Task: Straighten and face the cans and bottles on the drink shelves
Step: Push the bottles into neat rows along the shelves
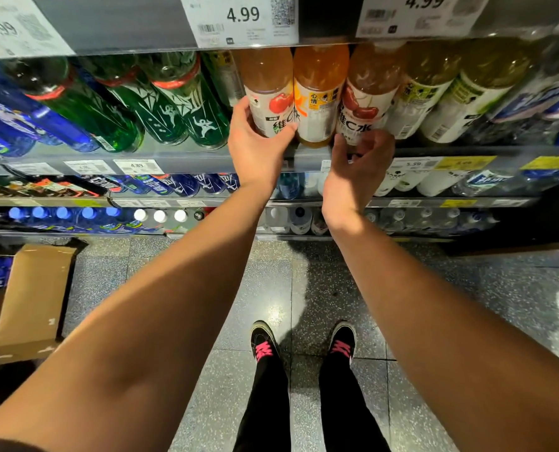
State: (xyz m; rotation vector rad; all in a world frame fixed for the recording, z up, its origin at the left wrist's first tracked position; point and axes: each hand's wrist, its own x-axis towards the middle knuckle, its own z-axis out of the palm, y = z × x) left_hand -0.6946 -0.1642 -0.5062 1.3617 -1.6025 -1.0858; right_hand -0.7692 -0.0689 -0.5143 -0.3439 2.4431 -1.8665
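A row of juice bottles stands on the shelf [451,151] in front of me. My left hand [255,145] wraps the lower part of a cherry-label bottle [266,89], thumb on its left side. My right hand [358,161] has its fingers curled at the base of a second cherry-label bottle [367,93]. Between the two stands an orange bottle [318,93] with a yellow label, untouched. Yellow-green bottles [424,93] follow to the right. Green bottles [173,102] and blue bottles [17,119] fill the left side.
Price tags [242,17] hang on the shelf edge above. Lower shelves hold blue cans [186,184] and capped water bottles [62,213]. An open cardboard box [33,301] lies on the floor at left. My black shoes [265,344] stand on the speckled tile floor.
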